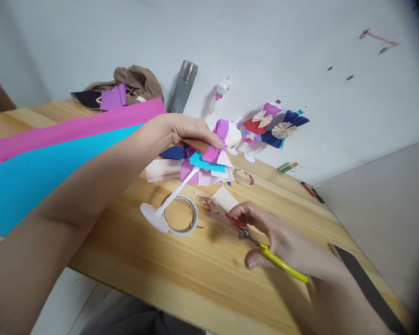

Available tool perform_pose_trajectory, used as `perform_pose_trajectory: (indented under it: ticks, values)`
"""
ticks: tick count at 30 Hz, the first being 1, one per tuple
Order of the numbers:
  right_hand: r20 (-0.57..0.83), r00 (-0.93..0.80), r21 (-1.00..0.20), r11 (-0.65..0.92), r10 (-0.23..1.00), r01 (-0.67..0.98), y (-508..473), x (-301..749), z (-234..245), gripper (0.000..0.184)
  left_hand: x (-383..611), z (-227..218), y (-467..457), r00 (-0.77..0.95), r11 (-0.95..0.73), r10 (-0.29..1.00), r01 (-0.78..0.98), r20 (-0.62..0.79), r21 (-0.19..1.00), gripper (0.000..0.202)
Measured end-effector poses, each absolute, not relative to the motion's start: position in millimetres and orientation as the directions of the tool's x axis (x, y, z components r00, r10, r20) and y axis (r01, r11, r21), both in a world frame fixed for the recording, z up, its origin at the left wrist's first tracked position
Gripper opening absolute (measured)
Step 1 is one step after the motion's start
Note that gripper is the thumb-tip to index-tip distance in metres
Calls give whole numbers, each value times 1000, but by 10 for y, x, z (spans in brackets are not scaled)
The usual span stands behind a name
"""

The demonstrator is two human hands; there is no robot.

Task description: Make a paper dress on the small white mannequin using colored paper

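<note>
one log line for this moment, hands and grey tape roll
left hand: grips paper bundle on white stand | right hand: holds yellow-handled tool | grey tape roll: on table

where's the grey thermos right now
In the head view, the grey thermos is left of centre, just beyond the left hand and right of the brown cloth.

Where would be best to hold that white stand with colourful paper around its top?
Probably the bare white stem, pinched from the near right: it is slim, straight and tilted, with a wider foot below; the left hand holds the paper above, and the left forearm crowds the left side.
</note>
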State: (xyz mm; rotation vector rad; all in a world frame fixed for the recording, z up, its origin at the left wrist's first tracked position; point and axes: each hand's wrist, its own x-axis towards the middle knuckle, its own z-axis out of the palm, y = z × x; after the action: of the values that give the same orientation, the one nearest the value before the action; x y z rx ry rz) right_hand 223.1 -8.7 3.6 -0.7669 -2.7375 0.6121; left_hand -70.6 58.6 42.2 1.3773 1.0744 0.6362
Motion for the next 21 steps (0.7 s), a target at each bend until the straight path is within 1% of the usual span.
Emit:
perform_pose_trajectory:
  ticks: [2, 3, 5, 6, 8, 10, 11, 13, 14, 16, 18, 19, 21]
  values:
    - [6, -847, -486, 742, 531, 462, -62, 2251, 39, 35, -712, 415, 599, 411, 141, 883, 225, -225, 964, 17]
    - [23, -842, -471, 749, 539, 466, -45, 2264, 36, 30, -711, 409, 605, 410, 139, 885, 216, -219, 966, 17]
    - [191, -811, -389, 801, 553, 454, -10, 2290, 28, 21, -702, 391, 615, 421, 134, 885, 179, -199, 975, 17]
    - [288, -792, -336, 831, 539, 443, 5, 2302, 28, 19, -694, 380, 618, 431, 136, 882, 156, -191, 978, 21]
    - [427, -764, -212, 875, 484, 436, 23, 2328, 45, 28, -671, 357, 621, 454, 145, 872, 119, -184, 982, 35]
    - [468, -774, -82, 893, 427, 443, 28, 2358, 82, 41, -642, 332, 623, 479, 168, 856, 98, -194, 981, 44]
    - [471, -786, -25, 897, 400, 442, 30, 2376, 103, 47, -627, 318, 626, 494, 187, 845, 90, -206, 978, 43]
    - [496, -805, 96, 901, 325, 422, 46, 2416, 128, 56, -594, 287, 637, 525, 239, 815, 77, -243, 968, 34]
    - [529, -804, 173, 893, 271, 415, 62, 2436, 129, 61, -578, 270, 644, 540, 267, 800, 73, -263, 961, 31]
    - [601, -787, 346, 840, 143, 417, 106, 2474, 109, 71, -543, 235, 660, 547, 302, 784, 76, -293, 950, 30]
    - [634, -771, 469, 760, 65, 449, 153, 2504, 77, 75, -508, 200, 670, 529, 305, 792, 88, -304, 948, 33]
    - [638, -768, 498, 733, 52, 464, 174, 2515, 64, 73, -490, 184, 672, 516, 301, 801, 92, -304, 949, 34]
    - [640, -767, 514, 712, 53, 479, 207, 2530, 51, 66, -454, 152, 670, 511, 301, 802, 101, -309, 948, 31]
